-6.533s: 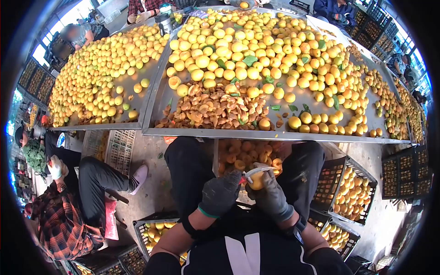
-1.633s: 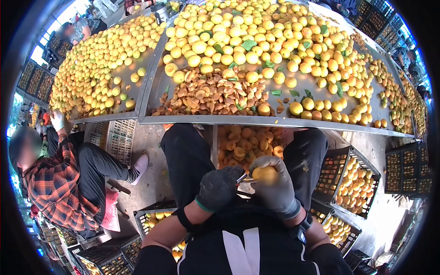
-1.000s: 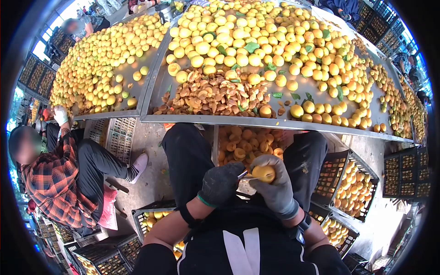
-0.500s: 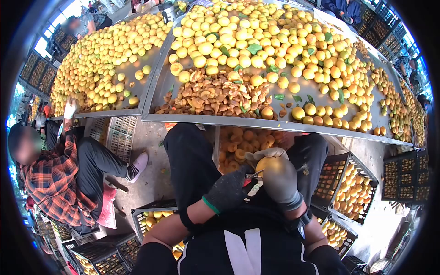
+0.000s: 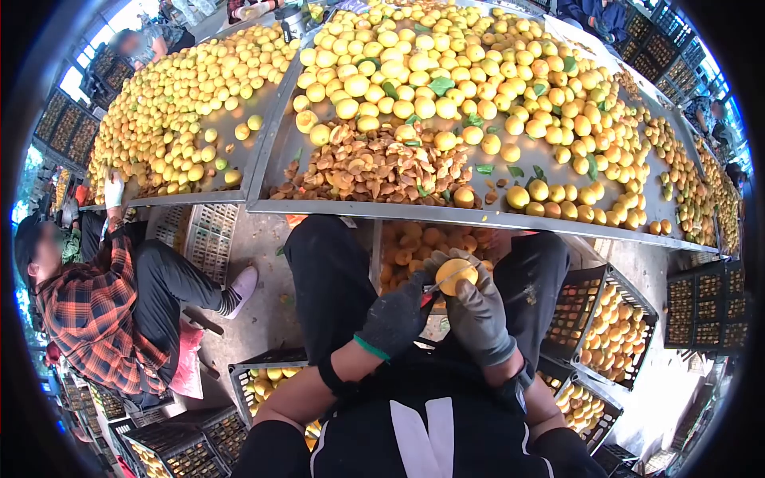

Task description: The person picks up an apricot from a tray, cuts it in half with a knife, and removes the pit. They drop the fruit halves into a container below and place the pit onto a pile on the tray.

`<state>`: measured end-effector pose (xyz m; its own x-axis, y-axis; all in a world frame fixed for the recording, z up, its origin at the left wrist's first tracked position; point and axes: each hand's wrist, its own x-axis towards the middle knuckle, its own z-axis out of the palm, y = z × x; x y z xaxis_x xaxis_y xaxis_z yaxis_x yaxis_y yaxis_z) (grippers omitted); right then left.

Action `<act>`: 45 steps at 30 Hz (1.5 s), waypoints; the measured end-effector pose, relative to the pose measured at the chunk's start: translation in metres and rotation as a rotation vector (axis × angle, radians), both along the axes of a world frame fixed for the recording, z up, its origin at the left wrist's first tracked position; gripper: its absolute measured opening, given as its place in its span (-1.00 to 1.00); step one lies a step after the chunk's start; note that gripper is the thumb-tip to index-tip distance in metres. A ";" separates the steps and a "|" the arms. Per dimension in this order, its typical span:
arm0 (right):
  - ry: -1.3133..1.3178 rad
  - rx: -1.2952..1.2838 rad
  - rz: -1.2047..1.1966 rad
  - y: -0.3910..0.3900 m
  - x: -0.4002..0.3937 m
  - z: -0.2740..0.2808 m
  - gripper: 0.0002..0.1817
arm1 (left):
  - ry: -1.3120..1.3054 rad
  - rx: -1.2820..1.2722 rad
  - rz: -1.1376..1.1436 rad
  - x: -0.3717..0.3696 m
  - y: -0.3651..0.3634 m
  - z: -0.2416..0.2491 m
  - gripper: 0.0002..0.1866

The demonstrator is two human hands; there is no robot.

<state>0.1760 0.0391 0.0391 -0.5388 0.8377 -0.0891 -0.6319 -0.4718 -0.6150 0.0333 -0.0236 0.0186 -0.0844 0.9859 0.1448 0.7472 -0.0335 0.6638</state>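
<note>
My left hand (image 5: 392,320), in a dark glove with a green cuff, is closed round a small knife (image 5: 431,288). Only its blade and a bit of red show, and the blade lies against a round yellow fruit (image 5: 457,277). A grey glove covers my right hand (image 5: 480,316), whose fingers hold that fruit from below and behind. Both hands are between my knees, near a container of orange-yellow fruit (image 5: 406,245) below the table edge. On the metal table (image 5: 366,209) lie a pile of brown fruit pieces (image 5: 382,163) and many whole yellow fruits (image 5: 446,64).
At the left a person in a plaid shirt (image 5: 100,327) sits with one gloved hand at the table. Black crates of fruit stand at my right (image 5: 610,327) and lower left (image 5: 267,382). White crates (image 5: 211,239) stand under the table. Other people are behind it.
My right hand has turned and moved slightly up, and the fruit now shows more fully. My left hand has shifted up a little with the knife. The seated person's head has moved slightly.
</note>
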 end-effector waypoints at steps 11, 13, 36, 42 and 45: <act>-0.098 0.079 -0.050 -0.005 -0.009 -0.005 -0.34 | -0.202 0.025 -0.049 0.014 -0.001 0.002 -0.50; -0.128 0.137 -0.027 0.003 -0.009 -0.007 -0.35 | -0.196 -0.056 -0.069 0.008 0.001 0.005 -0.48; -0.568 0.379 0.119 0.018 -0.001 0.000 -0.55 | 0.019 0.025 0.050 -0.003 0.007 0.005 -0.63; -0.140 -0.030 0.055 0.005 -0.018 -0.024 -0.43 | 0.039 -0.042 0.140 0.009 0.002 0.005 -0.61; -0.226 0.082 0.053 0.005 -0.011 -0.032 -0.49 | 0.092 0.081 0.074 -0.002 0.003 -0.009 -0.58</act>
